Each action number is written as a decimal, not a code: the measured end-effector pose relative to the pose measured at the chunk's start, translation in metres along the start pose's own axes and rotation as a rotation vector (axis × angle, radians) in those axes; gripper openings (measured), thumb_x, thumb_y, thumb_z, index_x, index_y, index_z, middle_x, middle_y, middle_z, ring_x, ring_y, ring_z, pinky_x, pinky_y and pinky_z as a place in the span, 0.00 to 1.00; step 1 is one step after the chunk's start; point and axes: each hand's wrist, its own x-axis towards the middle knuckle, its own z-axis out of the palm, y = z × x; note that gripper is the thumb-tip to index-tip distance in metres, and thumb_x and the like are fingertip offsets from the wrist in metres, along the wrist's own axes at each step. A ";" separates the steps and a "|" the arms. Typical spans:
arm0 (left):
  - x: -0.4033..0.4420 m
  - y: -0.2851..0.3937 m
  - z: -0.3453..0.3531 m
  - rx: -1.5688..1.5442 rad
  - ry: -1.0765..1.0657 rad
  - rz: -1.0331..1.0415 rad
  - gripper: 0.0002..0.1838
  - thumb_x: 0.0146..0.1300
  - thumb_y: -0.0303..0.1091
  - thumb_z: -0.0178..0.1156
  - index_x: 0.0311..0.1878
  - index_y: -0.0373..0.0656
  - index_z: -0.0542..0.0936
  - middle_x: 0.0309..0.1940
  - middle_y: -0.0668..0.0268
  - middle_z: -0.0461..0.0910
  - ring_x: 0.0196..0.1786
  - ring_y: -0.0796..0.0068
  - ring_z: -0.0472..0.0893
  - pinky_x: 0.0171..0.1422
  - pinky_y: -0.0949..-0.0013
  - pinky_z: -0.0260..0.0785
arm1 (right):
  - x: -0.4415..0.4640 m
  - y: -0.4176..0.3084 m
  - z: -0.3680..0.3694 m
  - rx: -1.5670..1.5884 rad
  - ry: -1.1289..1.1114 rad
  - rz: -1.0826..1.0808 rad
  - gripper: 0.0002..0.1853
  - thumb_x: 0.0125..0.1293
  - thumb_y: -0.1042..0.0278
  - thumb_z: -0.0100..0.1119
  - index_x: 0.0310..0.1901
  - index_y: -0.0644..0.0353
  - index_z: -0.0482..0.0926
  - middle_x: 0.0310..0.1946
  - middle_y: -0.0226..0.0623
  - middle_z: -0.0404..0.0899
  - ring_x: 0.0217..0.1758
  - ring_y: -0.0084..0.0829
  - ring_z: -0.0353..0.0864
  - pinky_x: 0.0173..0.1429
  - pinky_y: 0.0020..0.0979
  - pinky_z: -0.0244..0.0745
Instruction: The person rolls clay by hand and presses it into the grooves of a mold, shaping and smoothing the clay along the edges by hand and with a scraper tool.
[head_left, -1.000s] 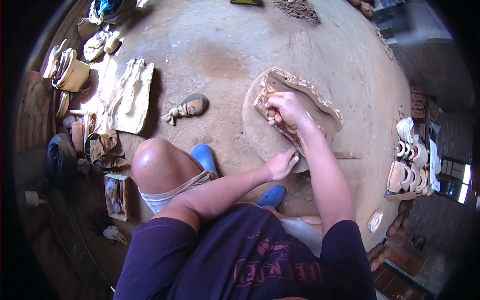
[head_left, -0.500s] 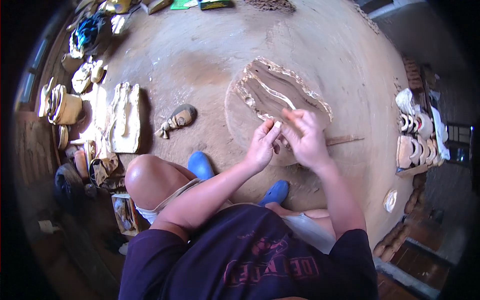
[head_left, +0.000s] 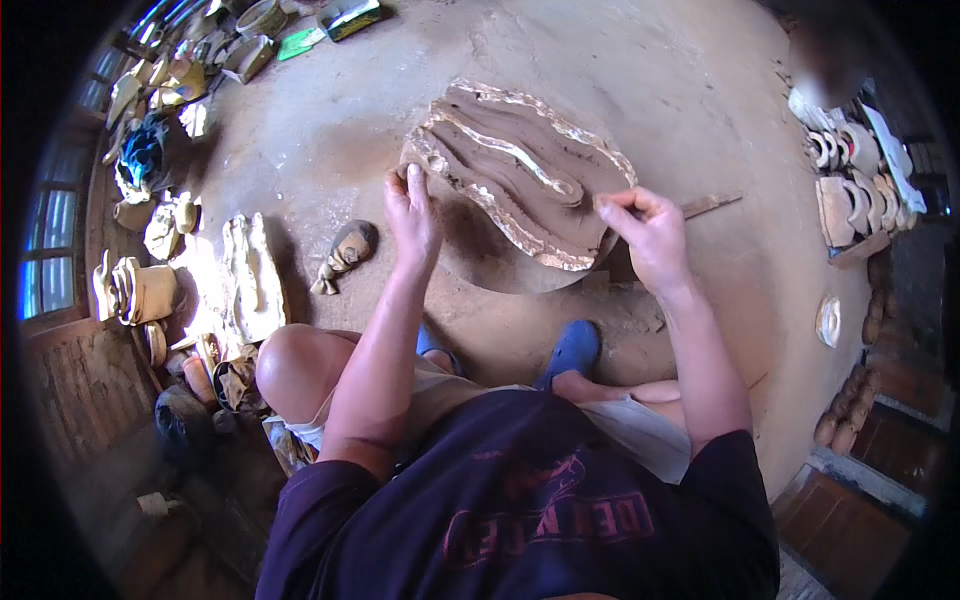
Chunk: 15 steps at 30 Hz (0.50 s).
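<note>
A clay-lined mould [head_left: 500,222] with a pale, ragged rim lies on a round board [head_left: 480,272] on the floor. Its inside is brown, with long grooves and a pale raised strip [head_left: 505,150] ending in a rounded tip. My left hand [head_left: 412,218] is at the mould's left edge, its thumb and fingers closed there; the exact contact is partly hidden. At the right end, my right hand [head_left: 650,235] has thumb and forefinger pinched together close to the rim. Whatever is in that pinch is too small to name.
A knotted cloth bundle [head_left: 347,255] and another pale mould [head_left: 250,280] lie to the left. A flat wooden stick [head_left: 712,203] sticks out right of the board. Curved clay pieces [head_left: 865,200] stand at the far right. My blue shoes [head_left: 575,352] are just below the board.
My hands were together over the mould's near edge; now they are apart, left at its left edge, right at its right end. The view has shifted, and the whole strip shows.
</note>
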 end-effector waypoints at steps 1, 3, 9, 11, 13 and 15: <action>0.018 -0.009 -0.006 0.127 0.026 0.166 0.15 0.80 0.43 0.54 0.53 0.38 0.77 0.42 0.60 0.82 0.44 0.69 0.81 0.49 0.68 0.74 | -0.005 0.000 0.000 -0.108 -0.015 -0.039 0.07 0.66 0.73 0.71 0.43 0.66 0.88 0.42 0.30 0.85 0.44 0.19 0.81 0.48 0.23 0.74; 0.046 -0.012 -0.009 0.382 0.068 0.492 0.18 0.79 0.42 0.56 0.58 0.35 0.76 0.47 0.56 0.82 0.51 0.61 0.83 0.59 0.62 0.75 | -0.019 0.001 0.003 -0.326 -0.033 -0.113 0.07 0.65 0.74 0.71 0.44 0.65 0.88 0.39 0.29 0.84 0.43 0.19 0.80 0.48 0.22 0.73; 0.074 -0.028 -0.004 0.144 -0.188 0.141 0.28 0.74 0.36 0.64 0.67 0.29 0.66 0.65 0.44 0.78 0.68 0.57 0.78 0.74 0.59 0.68 | -0.017 0.001 0.057 -0.418 -0.067 -0.298 0.13 0.64 0.80 0.65 0.50 0.64 0.87 0.46 0.38 0.80 0.40 0.23 0.81 0.46 0.26 0.77; 0.075 -0.031 -0.002 0.097 -0.175 0.150 0.27 0.73 0.34 0.64 0.66 0.30 0.66 0.64 0.45 0.78 0.68 0.58 0.78 0.73 0.59 0.69 | -0.004 0.015 0.079 -0.506 -0.069 -0.352 0.13 0.64 0.79 0.65 0.51 0.63 0.87 0.45 0.38 0.81 0.41 0.24 0.82 0.46 0.27 0.78; 0.068 -0.026 -0.002 0.071 -0.156 0.126 0.26 0.73 0.33 0.64 0.65 0.30 0.66 0.63 0.46 0.79 0.67 0.60 0.79 0.73 0.60 0.69 | 0.006 0.012 0.100 -0.661 -0.045 -0.421 0.11 0.64 0.72 0.67 0.48 0.62 0.88 0.42 0.38 0.81 0.43 0.34 0.84 0.48 0.34 0.79; 0.067 -0.027 -0.007 0.022 -0.144 0.105 0.24 0.73 0.32 0.64 0.64 0.30 0.67 0.62 0.48 0.80 0.66 0.61 0.80 0.72 0.61 0.70 | 0.018 0.021 0.118 -0.811 -0.002 -0.584 0.10 0.64 0.70 0.68 0.46 0.61 0.88 0.40 0.39 0.81 0.44 0.38 0.83 0.50 0.39 0.79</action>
